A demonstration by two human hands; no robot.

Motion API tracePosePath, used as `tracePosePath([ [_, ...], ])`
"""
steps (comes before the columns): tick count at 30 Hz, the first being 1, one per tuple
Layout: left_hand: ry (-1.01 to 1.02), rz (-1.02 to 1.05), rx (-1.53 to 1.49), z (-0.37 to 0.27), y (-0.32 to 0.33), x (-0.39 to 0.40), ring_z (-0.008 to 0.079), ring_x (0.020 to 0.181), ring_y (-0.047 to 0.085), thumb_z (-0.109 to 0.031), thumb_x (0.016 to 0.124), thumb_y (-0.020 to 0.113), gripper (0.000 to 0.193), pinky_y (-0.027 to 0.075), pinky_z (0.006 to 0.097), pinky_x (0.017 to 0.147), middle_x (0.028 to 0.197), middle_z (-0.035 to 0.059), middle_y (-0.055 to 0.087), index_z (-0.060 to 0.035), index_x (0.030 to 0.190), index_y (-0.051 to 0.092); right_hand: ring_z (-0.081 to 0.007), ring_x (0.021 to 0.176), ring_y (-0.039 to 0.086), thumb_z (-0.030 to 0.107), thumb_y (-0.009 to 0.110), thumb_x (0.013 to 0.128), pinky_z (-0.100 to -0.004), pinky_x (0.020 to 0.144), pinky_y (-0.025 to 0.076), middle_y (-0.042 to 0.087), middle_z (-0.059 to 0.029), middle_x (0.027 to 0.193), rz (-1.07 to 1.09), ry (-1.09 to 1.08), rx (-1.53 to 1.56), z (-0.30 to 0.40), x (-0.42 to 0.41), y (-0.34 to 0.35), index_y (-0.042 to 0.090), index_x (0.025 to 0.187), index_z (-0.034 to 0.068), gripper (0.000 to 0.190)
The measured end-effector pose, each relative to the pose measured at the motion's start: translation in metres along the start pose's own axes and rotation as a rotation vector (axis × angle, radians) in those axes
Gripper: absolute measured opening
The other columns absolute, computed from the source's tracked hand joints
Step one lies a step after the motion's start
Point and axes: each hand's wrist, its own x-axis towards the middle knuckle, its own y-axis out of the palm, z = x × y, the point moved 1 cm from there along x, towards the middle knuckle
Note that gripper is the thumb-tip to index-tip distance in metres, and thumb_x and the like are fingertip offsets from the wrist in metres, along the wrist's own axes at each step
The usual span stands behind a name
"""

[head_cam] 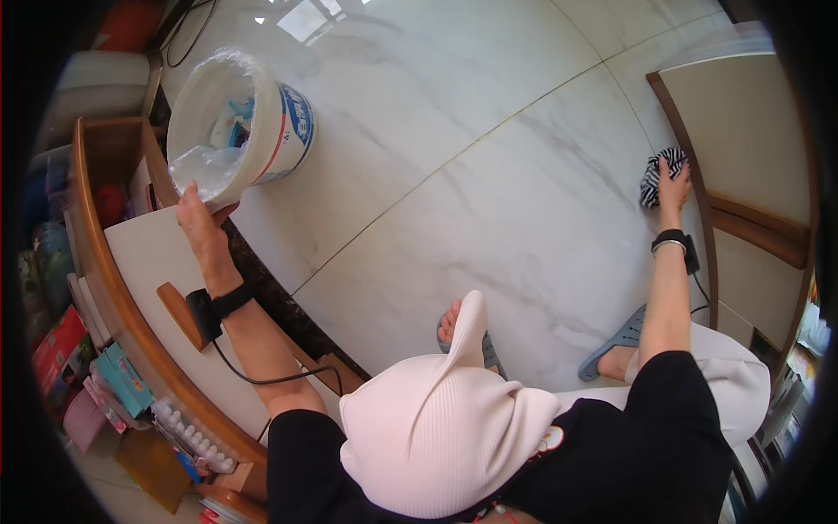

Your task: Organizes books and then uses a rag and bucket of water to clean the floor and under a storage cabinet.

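At the upper left, my left hand (pixel 204 213) grips the near rim of a white plastic bucket (pixel 268 150), its thumb over the clear plastic liner (pixel 206 171). The bucket tilts towards me, and some blue and white litter (pixel 239 128) shows inside. Far to the right, my right hand (pixel 674 183) is closed on a black-and-white striped cloth (pixel 651 183), bunched up beside the brown edge of a cabinet. Each wrist wears a black strap with a small device and a cable.
A wooden cabinet with a white drawer front (pixel 150 262) runs along the left, with boxes and small goods on top. Another cabinet (pixel 740 118) stands at the right. Pale marbled floor tiles (pixel 458 196) lie between them. My slippered feet (pixel 615 354) are below.
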Motion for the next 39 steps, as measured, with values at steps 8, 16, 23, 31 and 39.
tracePosePath([
  [8, 0.787, -0.642, 0.890, -0.062, 0.006, -0.061, 0.0309, 0.103, 0.056, -0.031, 0.095, 0.052, 0.044, 0.045, 0.0402, 0.088, 0.115, 0.0220, 0.053, 0.0069, 0.117, 0.051, -0.0266, 0.111, 0.052, 0.019, 0.064, 0.080, -0.0420, 0.091, 0.044, 0.058, -0.0077, 0.118, -0.033, -0.764, 0.068, 0.316, -0.165, 0.033, 0.058, 0.118, 0.013, 0.039],
  [16, 0.824, 0.204, 0.374, -0.060, 0.129, -0.149, 0.0302, 0.098, 0.054, -0.010, 0.090, 0.056, 0.026, 0.043, 0.0380, 0.088, 0.109, 0.0166, 0.054, 0.0049, 0.111, 0.054, -0.0340, 0.108, 0.051, 0.002, 0.063, 0.068, -0.0445, 0.089, 0.044, 0.056, -0.0145, 0.121, 0.493, -0.760, 0.917, 0.359, -0.227, -0.016, 0.063, 0.111, 0.014, 0.045],
  [23, 0.658, 0.484, 0.403, 0.028, 0.174, -0.175, 0.0328, 0.096, 0.053, -0.012, 0.091, 0.056, 0.026, 0.045, 0.0399, 0.084, 0.110, 0.0203, 0.051, 0.0048, 0.110, 0.052, -0.0399, 0.116, 0.045, 0.009, 0.062, 0.081, -0.0471, 0.100, 0.038, 0.047, -0.0230, 0.127, 0.378, -0.389, 0.356, 0.052, -0.150, -0.081, 0.053, 0.128, 0.011, 0.048],
  [31, 0.461, 0.582, 0.349, 0.054, 0.211, -0.198, 0.0346, 0.101, 0.052, -0.011, 0.091, 0.055, 0.028, 0.044, 0.0407, 0.087, 0.112, 0.0211, 0.049, 0.0043, 0.113, 0.050, -0.0347, 0.124, 0.033, 0.012, 0.063, 0.075, -0.0475, 0.099, 0.033, 0.035, -0.0171, 0.135, 0.419, -0.491, 0.224, 0.162, -0.288, -0.047, 0.047, 0.134, 0.014, 0.062],
  [39, 0.714, 0.425, 0.309, 0.038, 0.221, -0.154, 0.0399, 0.113, 0.046, -0.009, 0.088, 0.057, 0.043, 0.040, 0.0433, 0.096, 0.126, 0.0255, 0.044, 0.0061, 0.126, 0.044, -0.0333, 0.109, 0.051, 0.000, 0.055, 0.075, -0.0424, 0.090, 0.045, 0.056, -0.0171, 0.112, 0.183, -0.739, 0.822, 0.319, -0.177, 0.020, 0.052, 0.121, 0.002, 0.046],
])
